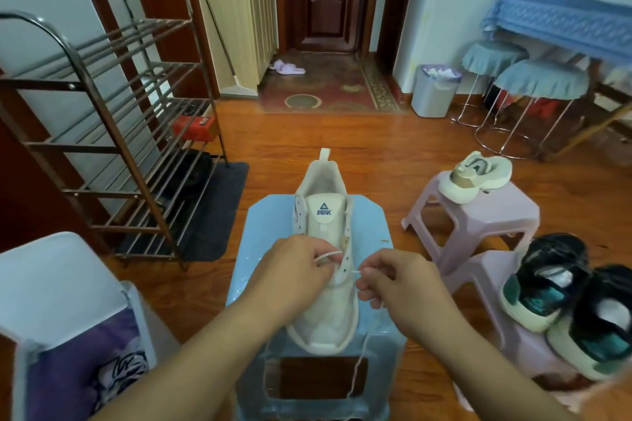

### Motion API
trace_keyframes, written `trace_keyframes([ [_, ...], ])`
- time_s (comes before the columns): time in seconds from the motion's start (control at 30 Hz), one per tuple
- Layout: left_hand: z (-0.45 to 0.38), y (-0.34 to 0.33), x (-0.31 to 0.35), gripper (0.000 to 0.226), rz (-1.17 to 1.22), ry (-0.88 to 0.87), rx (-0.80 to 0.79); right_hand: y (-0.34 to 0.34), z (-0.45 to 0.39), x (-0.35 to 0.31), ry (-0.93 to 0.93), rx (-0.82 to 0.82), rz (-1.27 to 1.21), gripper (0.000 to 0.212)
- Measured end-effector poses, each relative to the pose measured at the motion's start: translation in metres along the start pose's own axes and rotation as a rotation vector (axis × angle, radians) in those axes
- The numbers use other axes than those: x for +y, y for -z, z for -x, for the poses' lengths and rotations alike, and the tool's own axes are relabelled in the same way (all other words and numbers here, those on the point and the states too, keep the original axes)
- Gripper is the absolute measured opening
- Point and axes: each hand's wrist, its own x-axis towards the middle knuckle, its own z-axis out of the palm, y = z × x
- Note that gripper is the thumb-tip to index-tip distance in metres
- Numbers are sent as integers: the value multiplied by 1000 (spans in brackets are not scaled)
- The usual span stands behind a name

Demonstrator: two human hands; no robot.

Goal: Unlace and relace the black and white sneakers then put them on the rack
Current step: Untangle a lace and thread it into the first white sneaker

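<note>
1. Sneaker [325, 284] sits on the blue stool [266, 236], toe toward me.
2. Left hand [294, 270] and right hand [393, 280] each pinch the lace [328, 255].
3. I'd feed each tip cleanly, keeping tension even.

Sneaker [325, 249] on stool [266, 236]

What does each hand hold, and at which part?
Both hold the white lace: left hand pinches a loop beside the eyelets, right hand its tip.
</note>
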Motion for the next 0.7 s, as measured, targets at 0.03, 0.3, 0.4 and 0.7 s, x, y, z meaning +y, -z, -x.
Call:
trace_keyframes([
  [0.03, -1, 0, 0, 21, 13, 4, -12, -1, 1, 0, 12, 18, 55, 21],
  [0.3, -9, 6, 3, 34, 95, 11, -96, -15, 5, -2, 76, 127, 302, 18],
  [0.4, -5, 2, 6, 33, 82, 16, -105, -21, 13, -7, 49, 189, 328, 18],
  [0.7, -1, -2, 4, 20, 269, 89, -94, -45, 10, -15, -138, 192, 198, 15],
])
